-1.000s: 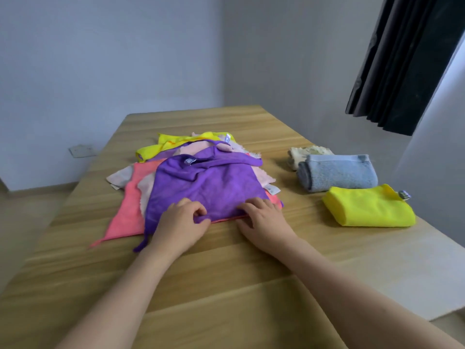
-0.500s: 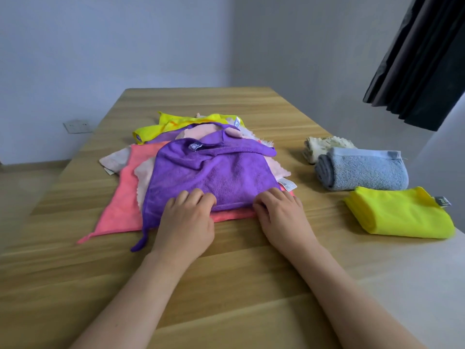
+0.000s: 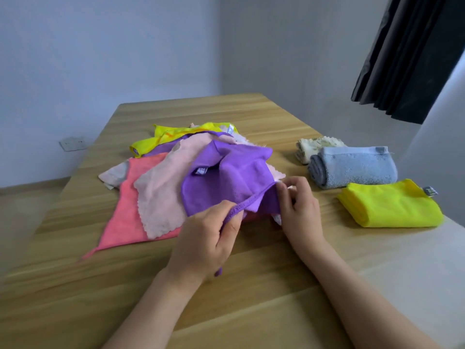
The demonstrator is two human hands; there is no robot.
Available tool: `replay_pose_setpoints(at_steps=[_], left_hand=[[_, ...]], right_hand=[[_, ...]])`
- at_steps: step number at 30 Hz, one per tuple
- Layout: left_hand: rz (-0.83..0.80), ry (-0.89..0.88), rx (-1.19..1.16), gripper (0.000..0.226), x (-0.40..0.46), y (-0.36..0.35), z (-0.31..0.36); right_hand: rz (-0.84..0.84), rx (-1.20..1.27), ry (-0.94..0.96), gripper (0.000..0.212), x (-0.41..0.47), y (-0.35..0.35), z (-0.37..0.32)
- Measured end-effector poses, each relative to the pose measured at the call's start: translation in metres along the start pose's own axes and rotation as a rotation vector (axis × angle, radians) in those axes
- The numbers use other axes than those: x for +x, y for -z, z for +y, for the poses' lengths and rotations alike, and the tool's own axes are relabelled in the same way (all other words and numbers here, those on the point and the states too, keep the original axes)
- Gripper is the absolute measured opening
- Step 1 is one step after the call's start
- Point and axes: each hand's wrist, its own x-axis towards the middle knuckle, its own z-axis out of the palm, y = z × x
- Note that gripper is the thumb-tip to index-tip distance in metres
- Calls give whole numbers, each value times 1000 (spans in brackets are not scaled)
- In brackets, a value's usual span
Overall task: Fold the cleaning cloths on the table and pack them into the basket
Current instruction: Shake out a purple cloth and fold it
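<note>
Both hands hold the purple microfibre cloth (image 3: 226,182) by its stitched near hem, lifted off the pile in the middle of the wood-grain desk (image 3: 251,293). The left hand (image 3: 206,238) has its thumb and curled fingers pinched around the hem's left end, with a purple corner hanging below the palm. The right hand (image 3: 299,210) pinches the hem's right end between thumb and fingertips. The cloth sags between them in soft folds, a small sewn label showing near its far side.

Under it lies a pale pink fleecy cloth (image 3: 163,195) with a scalloped edge, spread over a flat coral-pink cloth (image 3: 125,217) whose near corner comes to a point. Behind these a crumpled yellow cloth (image 3: 161,141) lies at the far end of the pile.

To the right, well apart from the pile, sit three finished pieces: a folded yellow cloth (image 3: 390,207) with a smooth surface and a small tag, just beside a rolled light-blue terry towel (image 3: 352,167), and behind that a cream folded cloth (image 3: 314,147) with a ragged edge.
</note>
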Motion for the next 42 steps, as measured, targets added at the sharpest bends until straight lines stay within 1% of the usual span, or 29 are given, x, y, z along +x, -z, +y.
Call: replay_pose_setpoints(at_steps=[1,2,4,6,7,8,9,10,13,15,16,18,20,22,24,26,28,30,31,33,36,38,40,42], left_hand=[[-10,47,-97,20,1,-1,7],[-10,100,-188,15,4,0,15],[-4,193,-345,27,14,3,31],[-35,249,-494,30,31,9,47],[-56,258,-555,27,41,15,57],[-63,254,-596,25,50,21,65],[-48,235,-614,23,59,28,76],[-24,214,-614,21,68,36,86],[27,175,-607,21,90,61,124],[35,200,-637,23,99,82,148],[12,226,-685,27,102,95,160],[-90,262,-753,40,108,117,179],[-117,227,-650,40,114,135,199],[-30,180,-471,29,120,151,220],[54,143,-339,20,127,167,235],[86,134,-249,26,132,180,247],[104,158,-145,32,135,194,259],[137,178,-80,30,136,206,274],[153,179,-80,28,136,211,281],[146,167,-153,27,135,221,295],[82,65,-343,25,126,230,317],[-18,-29,-425,30,119,233,330],[-96,-86,-425,35,115,230,339],[-112,-99,-364,36,114,227,344]], right_hand=[[-48,9,-27,6,-2,5,-3],[-99,19,-69,8,-3,10,-6],[-149,87,-187,11,0,20,-9],[-89,255,-317,5,12,34,-17],[-55,364,-374,8,21,43,-23],[-24,448,-416,16,29,54,-30],[2,495,-426,23,37,68,-37],[17,514,-408,26,43,82,-46],[-12,614,-301,24,57,127,-78],[-26,652,-225,25,63,155,-98],[-24,649,-194,26,66,169,-109],[-26,625,-138,27,67,192,-129],[-29,570,-71,26,66,213,-150],[-49,442,1,20,64,231,-171],[-95,254,37,11,61,251,-195],[-160,149,23,7,58,264,-217],[-256,252,-30,3,53,275,-239],[-392,428,-81,13,46,286,-257],[-445,483,-84,18,43,292,-265],[-487,533,-61,24,37,302,-275],[-454,538,-35,33,31,310,-287],[-411,520,-14,38,29,313,-296],[-399,517,7,37,28,316,-302],[-437,532,47,37,26,319,-306]])
